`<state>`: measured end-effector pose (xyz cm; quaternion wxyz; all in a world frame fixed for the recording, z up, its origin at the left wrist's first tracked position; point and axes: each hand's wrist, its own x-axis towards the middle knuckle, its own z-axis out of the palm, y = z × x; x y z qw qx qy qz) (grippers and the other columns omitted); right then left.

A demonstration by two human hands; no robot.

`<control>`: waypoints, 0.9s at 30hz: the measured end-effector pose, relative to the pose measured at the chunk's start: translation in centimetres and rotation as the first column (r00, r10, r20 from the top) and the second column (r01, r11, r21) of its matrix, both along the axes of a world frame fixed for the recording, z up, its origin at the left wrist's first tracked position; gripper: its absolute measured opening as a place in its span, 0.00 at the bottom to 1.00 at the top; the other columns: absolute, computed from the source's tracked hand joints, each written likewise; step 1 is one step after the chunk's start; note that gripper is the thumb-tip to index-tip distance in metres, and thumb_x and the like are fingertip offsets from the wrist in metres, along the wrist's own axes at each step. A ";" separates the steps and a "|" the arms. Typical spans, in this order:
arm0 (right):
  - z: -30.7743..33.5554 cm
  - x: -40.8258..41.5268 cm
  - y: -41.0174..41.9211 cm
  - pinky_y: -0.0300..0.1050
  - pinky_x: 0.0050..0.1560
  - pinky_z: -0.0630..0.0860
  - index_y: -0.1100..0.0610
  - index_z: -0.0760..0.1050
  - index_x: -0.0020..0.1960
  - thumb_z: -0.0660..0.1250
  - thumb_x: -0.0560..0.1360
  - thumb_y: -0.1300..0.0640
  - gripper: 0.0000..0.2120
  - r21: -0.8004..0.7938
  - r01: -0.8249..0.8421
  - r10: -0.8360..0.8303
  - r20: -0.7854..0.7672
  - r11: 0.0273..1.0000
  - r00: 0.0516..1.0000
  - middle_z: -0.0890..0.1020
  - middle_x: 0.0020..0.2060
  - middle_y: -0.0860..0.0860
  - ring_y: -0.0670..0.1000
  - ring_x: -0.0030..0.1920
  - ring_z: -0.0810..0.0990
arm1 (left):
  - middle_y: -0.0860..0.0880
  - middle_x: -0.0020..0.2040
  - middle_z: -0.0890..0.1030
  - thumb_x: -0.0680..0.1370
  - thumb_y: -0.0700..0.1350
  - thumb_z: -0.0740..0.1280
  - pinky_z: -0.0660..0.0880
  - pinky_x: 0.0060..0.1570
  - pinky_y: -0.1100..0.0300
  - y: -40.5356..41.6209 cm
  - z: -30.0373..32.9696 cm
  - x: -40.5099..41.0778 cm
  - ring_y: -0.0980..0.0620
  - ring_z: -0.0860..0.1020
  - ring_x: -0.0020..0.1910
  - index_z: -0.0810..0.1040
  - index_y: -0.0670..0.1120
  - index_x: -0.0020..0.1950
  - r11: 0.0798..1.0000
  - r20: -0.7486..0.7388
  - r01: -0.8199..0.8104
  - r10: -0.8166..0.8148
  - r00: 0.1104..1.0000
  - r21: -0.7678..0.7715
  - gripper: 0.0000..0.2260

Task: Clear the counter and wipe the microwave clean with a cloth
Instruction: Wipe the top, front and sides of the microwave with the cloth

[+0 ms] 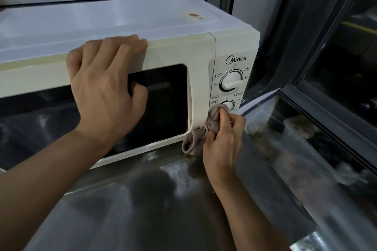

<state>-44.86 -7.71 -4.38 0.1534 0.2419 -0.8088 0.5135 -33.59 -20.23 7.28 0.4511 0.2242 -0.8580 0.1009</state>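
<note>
The left hand (102, 87) braces the cream-white microwave (130, 63) on the steel counter (142, 199), fingers spread over its door top. The right hand (222, 144) has its fingers pinching a bunched pinkish-grey cloth (201, 134) against the lower white timer dial (228, 105). Careful: rubbing there could turn that dial and start the oven.

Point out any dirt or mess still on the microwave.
An orange-brown stain sits on the microwave top near its back right corner, unwiped. A brownish smear also marks the steel counter below the cloth.
</note>
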 end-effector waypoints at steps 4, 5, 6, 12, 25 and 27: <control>-1.1 0.0 -0.6 0.23 0.56 0.63 0.63 0.72 0.63 0.65 0.66 0.76 0.27 -0.139 0.027 -0.019 0.061 0.990 0.998 0.72 0.54 0.57 0.51 0.54 0.74 | 0.46 0.58 0.78 0.65 0.40 0.65 0.60 0.54 0.53 0.1 0.0 -0.1 0.44 0.70 0.53 0.75 0.44 0.62 1.000 0.005 0.004 -0.004 1.000 0.005 0.24; -1.5 0.0 -0.6 0.21 0.56 0.61 0.63 0.73 0.62 0.65 0.66 0.76 0.25 -0.140 0.027 -0.015 0.088 0.990 0.996 0.73 0.54 0.57 0.50 0.54 0.74 | 0.46 0.58 0.78 0.65 0.39 0.65 0.60 0.54 0.53 0.1 0.1 -0.1 0.44 0.71 0.53 0.75 0.44 0.62 1.000 0.006 0.005 -0.006 1.000 0.007 0.24; -2.0 -0.2 -0.5 0.21 0.56 0.61 0.64 0.73 0.61 0.65 0.67 0.76 0.24 -0.125 0.027 -0.012 0.123 0.992 0.992 0.73 0.54 0.58 0.51 0.55 0.74 | 0.46 0.58 0.78 0.65 0.39 0.65 0.60 0.54 0.53 0.2 0.1 0.0 0.43 0.71 0.53 0.75 0.44 0.62 1.000 0.006 0.005 -0.005 1.000 0.009 0.24; -2.4 -4.2 1.1 0.19 0.52 0.57 0.67 0.73 0.59 0.64 0.68 0.75 0.20 -0.021 0.087 -0.079 0.248 0.996 0.966 0.74 0.56 0.63 0.55 0.54 0.75 | 0.46 0.58 0.78 0.65 0.38 0.65 0.60 0.55 0.53 0.4 0.3 0.1 0.43 0.71 0.53 0.76 0.44 0.61 1.000 0.011 -0.002 0.002 1.000 0.019 0.24; 0.0 -8.6 2.6 0.22 0.55 0.65 0.63 0.77 0.47 0.68 0.64 0.77 0.15 -0.020 -0.070 0.066 -0.158 0.997 0.985 0.73 0.55 0.59 0.44 0.52 0.71 | 0.45 0.57 0.79 0.66 0.40 0.66 0.63 0.54 0.49 0.3 0.2 -0.2 0.41 0.71 0.53 0.76 0.44 0.61 1.000 -0.004 -0.002 0.003 1.000 0.028 0.22; -1.5 -8.4 2.3 0.18 0.52 0.64 0.62 0.75 0.44 0.67 0.63 0.78 0.15 -0.005 -0.042 0.042 -0.043 0.999 0.998 0.71 0.54 0.57 0.47 0.51 0.72 | 0.44 0.58 0.78 0.67 0.40 0.65 0.65 0.55 0.45 0.0 0.1 -0.2 0.40 0.72 0.53 0.75 0.43 0.61 0.999 0.001 0.016 -0.016 1.000 0.034 0.22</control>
